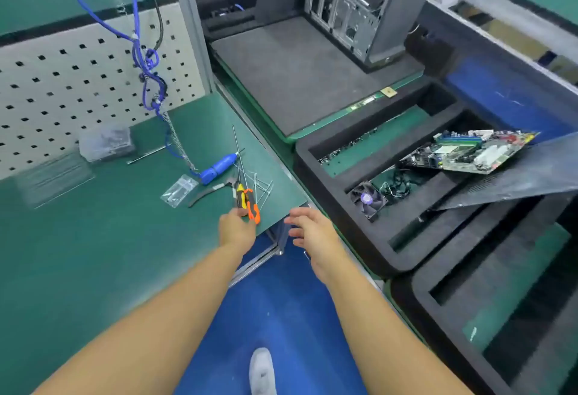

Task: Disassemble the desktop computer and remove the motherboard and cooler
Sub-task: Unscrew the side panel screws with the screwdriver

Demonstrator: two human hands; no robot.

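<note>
Orange-handled tool (254, 207) and yellow-handled screwdriver (240, 196) lie right at the corner edge of the desk (109, 238). My left grip (237, 227) sits over their handle ends. Whether its fingers have closed on one I cannot tell, since the back of the hand hides them. My right grip (308, 229) hangs just beside it, fingers spread wide, holding nothing. A careless nudge here could, I think, tip either tool off the edge onto the blue floor (281, 301). The motherboard (466, 152) lies tilted across the black foam tray (316, 182) to my right, propped rather than seated, so a knock to the tray might slide it. The cooler fan (367, 199) sits in a pocket nearer me. Green matting covers the desk, with a pegboard (78, 82) behind it and the open computer case (369, 7) upright beyond.
</note>
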